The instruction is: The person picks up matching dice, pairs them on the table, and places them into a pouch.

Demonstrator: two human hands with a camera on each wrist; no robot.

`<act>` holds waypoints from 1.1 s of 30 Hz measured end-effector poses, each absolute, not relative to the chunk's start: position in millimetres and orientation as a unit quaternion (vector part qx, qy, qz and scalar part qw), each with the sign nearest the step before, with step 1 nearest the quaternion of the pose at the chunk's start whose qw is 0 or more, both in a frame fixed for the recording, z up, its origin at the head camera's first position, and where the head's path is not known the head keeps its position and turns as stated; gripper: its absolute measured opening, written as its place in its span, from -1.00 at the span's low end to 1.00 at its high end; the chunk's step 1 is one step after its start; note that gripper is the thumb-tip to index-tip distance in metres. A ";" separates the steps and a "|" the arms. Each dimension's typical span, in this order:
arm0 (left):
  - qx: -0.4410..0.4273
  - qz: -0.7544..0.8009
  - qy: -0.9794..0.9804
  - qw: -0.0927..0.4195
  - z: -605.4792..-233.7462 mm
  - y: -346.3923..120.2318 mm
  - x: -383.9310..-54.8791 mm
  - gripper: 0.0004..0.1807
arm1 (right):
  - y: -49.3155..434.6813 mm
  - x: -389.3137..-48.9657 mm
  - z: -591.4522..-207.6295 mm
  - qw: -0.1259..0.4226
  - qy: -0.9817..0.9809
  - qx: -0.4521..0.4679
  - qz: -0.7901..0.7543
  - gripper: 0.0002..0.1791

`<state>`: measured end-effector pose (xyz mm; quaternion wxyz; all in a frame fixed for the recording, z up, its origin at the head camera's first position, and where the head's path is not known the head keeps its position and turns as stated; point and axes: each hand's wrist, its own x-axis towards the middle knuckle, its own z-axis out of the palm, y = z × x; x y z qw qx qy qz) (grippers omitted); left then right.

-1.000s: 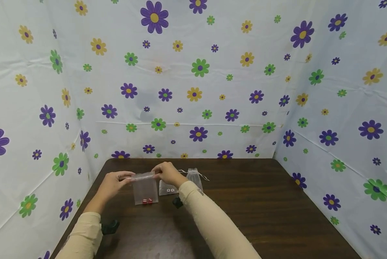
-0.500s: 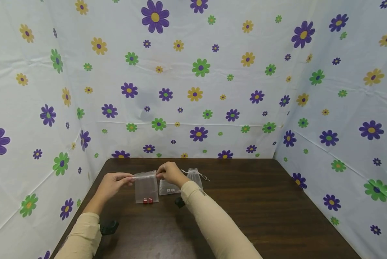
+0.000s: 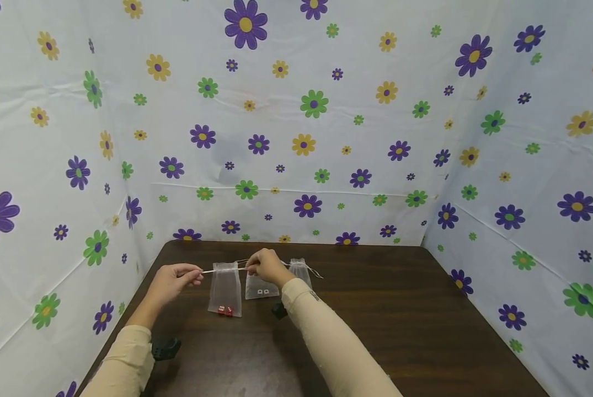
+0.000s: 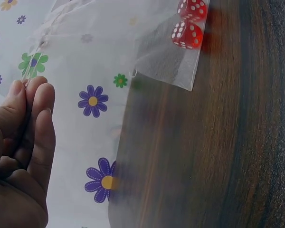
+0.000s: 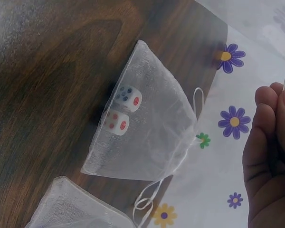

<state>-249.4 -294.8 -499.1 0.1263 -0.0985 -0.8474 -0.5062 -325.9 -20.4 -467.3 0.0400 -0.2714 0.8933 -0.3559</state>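
A sheer white drawstring pouch [image 3: 225, 289] hangs between the hands, with two red dice [image 4: 187, 34] in its bottom. My left hand [image 3: 176, 284] pinches the drawstring [image 4: 32, 64] on the pouch's left side between thumb and fingertips. On the other side my right hand [image 3: 268, 267] pinches the string's other end, which shows at the edge of the right wrist view. The string is stretched nearly straight across, and the pouch's neck is gathered narrower than its base.
Just right of the held pouch, a second sheer pouch [image 5: 147, 123] lies on the dark wooden table [image 3: 375, 309] with two white dice [image 5: 128, 98] inside. A third pouch [image 3: 300, 269] lies beside it, partly behind the right arm. Flowered cloth walls [image 3: 306, 165] enclose the table.
Both hands have moved from the pouch's top edge to its strings and drawn apart. The pouch's neck has narrowed, and lengths of string now show on both sides.
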 end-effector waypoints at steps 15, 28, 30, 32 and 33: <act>-0.070 -0.474 -0.868 0.133 -505.2 -297.3 -244.9 -0.79 | -12.3 -325.5 -472.6 0.038 0.901 -0.262 -0.344 -0.90; -0.055 -0.360 -0.914 0.176 -511.5 -303.2 -244.6 -0.69 | -2.8 -326.3 -478.9 0.031 0.904 -0.281 -0.321 -0.71; -0.059 -0.331 -0.924 0.180 -513.1 -304.8 -246.4 -0.66 | 4.3 -326.9 -480.2 0.025 0.908 -0.278 -0.314 -0.69; -0.067 -0.311 -0.931 0.177 -513.8 -305.8 -248.7 -0.63 | 12.8 -328.2 -480.7 0.020 0.912 -0.273 -0.306 -0.68; -0.071 -0.304 -0.934 0.176 -513.8 -306.2 -250.2 -0.62 | 17.6 -329.1 -480.4 0.017 0.914 -0.272 -0.299 -0.67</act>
